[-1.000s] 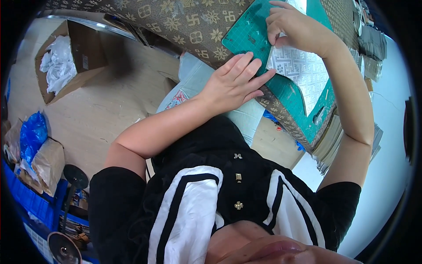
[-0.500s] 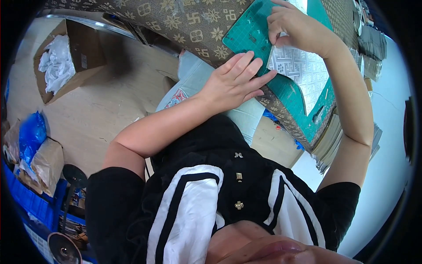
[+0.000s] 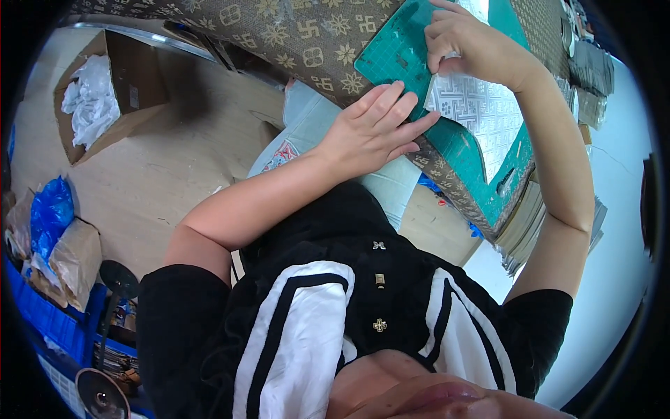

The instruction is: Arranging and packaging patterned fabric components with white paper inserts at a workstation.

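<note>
A sheet with a silver-grey and white geometric pattern (image 3: 488, 115) lies on the green cutting mat (image 3: 394, 52); its lower end narrows to a point. My right hand (image 3: 474, 45) is over the sheet's upper left corner, thumb and forefinger pinched together there. Part of the sheet is hidden beneath that hand. My left hand (image 3: 377, 129) rests at the mat's near edge, fingers stretched out and the forefinger's tip close to the sheet's left edge. Nothing shows in its grasp. Beside the sheet's pointed end is a small dark tool (image 3: 505, 183), too small to name.
Under the mat is a brown table cover (image 3: 300, 38) with pale motifs. Stacked sheets (image 3: 523, 227) stand along the table's right side. A cardboard box (image 3: 132, 91) with white plastic sits on the floor at left, near a blue bag (image 3: 52, 213) and a paper bag (image 3: 73, 262).
</note>
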Motion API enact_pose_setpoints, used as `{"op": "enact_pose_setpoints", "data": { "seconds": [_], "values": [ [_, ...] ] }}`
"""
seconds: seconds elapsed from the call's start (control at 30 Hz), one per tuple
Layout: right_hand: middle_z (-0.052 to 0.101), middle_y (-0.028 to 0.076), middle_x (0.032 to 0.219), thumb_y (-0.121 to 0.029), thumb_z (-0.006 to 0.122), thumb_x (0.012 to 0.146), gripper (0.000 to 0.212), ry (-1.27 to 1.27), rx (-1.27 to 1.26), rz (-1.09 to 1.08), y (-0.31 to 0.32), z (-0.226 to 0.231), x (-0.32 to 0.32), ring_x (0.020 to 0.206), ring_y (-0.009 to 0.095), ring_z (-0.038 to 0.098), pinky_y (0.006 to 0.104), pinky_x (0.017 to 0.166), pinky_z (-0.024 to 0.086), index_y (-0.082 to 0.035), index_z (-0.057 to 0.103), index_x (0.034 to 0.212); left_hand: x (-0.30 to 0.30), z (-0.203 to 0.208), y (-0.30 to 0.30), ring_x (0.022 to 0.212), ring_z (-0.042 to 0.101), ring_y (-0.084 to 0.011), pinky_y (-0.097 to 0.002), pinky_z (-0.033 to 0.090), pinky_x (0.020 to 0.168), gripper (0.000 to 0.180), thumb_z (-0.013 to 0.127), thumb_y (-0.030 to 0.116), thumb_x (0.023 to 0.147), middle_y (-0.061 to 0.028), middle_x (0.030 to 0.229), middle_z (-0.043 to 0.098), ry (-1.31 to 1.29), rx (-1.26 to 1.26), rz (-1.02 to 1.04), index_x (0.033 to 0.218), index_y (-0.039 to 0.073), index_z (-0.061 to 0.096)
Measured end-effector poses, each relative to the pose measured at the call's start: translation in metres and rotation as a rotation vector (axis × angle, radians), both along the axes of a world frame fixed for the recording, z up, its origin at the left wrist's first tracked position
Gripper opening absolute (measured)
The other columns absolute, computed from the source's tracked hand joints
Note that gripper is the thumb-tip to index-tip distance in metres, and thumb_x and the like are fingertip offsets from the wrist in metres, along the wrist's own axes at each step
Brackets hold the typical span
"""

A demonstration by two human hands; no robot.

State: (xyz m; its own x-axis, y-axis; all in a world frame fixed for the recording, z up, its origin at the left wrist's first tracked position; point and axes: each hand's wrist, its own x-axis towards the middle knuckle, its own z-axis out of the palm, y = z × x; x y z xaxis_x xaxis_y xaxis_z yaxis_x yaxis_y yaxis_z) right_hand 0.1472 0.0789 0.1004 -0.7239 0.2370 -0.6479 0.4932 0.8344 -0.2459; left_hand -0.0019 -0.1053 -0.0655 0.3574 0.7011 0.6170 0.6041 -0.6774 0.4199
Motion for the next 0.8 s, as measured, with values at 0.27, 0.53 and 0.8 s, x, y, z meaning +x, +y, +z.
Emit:
{"op": "enact_pose_setpoints", "data": {
  "seconds": [0.27,0.53,0.8],
  "values": [
    [0.068,0.002,0.087,-0.011,0.078,0.079,0.008,0.043,0.031,0.004,-0.0047,0.0052,-0.0013,0.100,0.025,0.064,0.0542,0.117,0.031,-0.014,0.075,0.086,0.0013,-0.0026,-0.0002,0.137,0.040,-0.0267,-0.0424,0.030,0.117,0.061,0.070,0.049,0.089,-0.0062,0.137,0.045,0.013,-0.007,0.002,0.146,0.034,0.056],
    [0.069,0.002,0.086,-0.012,0.078,0.079,0.006,0.007,0.020,-0.011,-0.0077,0.0068,-0.0048,0.098,0.025,0.062,0.0457,0.104,0.037,-0.013,0.074,0.084,0.0011,-0.0020,-0.0010,0.137,0.040,-0.0267,-0.0422,0.030,0.118,0.061,0.069,0.049,0.089,-0.0061,0.137,0.045,0.022,-0.011,0.007,0.146,0.035,0.055],
    [0.070,0.001,0.089,-0.012,0.076,0.080,0.006,-0.063,0.027,0.025,-0.0073,0.0040,-0.0083,0.101,0.024,0.062,0.0507,0.112,0.034,-0.014,0.077,0.085,0.0007,-0.0025,-0.0010,0.137,0.040,-0.0268,-0.0424,0.030,0.118,0.060,0.068,0.050,0.090,-0.0062,0.137,0.045,0.027,-0.009,0.006,0.147,0.035,0.055]
  ]
}}
